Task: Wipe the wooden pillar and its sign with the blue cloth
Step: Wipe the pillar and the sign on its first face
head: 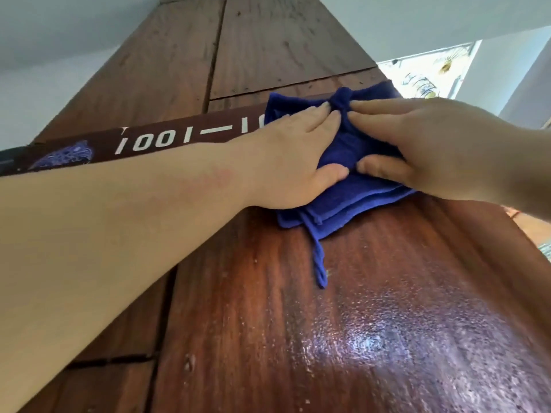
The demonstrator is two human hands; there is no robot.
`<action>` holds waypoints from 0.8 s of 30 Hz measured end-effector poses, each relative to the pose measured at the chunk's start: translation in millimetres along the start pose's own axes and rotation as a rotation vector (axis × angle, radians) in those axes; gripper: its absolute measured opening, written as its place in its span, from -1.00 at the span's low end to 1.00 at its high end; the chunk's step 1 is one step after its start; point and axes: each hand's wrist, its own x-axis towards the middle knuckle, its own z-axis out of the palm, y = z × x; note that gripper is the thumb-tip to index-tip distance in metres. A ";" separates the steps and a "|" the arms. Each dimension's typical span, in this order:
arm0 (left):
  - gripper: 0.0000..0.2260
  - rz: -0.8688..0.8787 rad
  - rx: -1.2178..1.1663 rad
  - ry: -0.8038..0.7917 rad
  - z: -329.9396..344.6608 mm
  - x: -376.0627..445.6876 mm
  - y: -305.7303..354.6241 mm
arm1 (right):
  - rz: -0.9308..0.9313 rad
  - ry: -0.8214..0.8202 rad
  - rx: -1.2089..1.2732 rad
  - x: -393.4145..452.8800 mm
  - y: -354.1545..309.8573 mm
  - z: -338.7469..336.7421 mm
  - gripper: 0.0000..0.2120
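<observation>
The wooden pillar (343,293) fills the view, seen from below and rising to the ceiling. A dark brown sign (167,141) with white numerals and a blue emblem runs across it at mid height. A folded blue cloth (351,201) lies flat against the pillar, over the sign's right end, and a loop of its hem hangs down. My left hand (292,156) and my right hand (432,144) both press on the cloth, fingers spread and fingertips nearly touching at a bunched fold.
A wet, glossy patch (402,338) shines on the pillar below the cloth. White ceiling (59,31) surrounds the pillar's top. A bright patterned panel (432,70) shows at the upper right, behind the pillar's edge.
</observation>
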 end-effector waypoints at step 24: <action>-0.31 -0.038 0.002 0.140 8.8 -206.8 -237.8 | -0.075 0.179 -0.137 145.1 -277.0 42.1 -0.66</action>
